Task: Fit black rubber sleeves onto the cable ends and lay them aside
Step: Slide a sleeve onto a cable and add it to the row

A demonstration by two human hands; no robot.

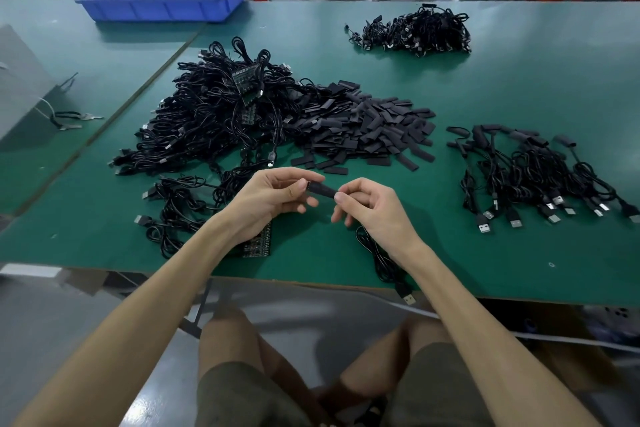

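Looking stubby, matte, black: rubber sleeve point(321, 189)

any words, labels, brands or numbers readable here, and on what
No text can be read anywhere.
Circuit board strip: pale marks, too small to read.
USB plugs at the right: any marks are too blurred.
Blue tray: no label shows.

The single head-worn camera looks forward and down, close over the green table point(519, 87).
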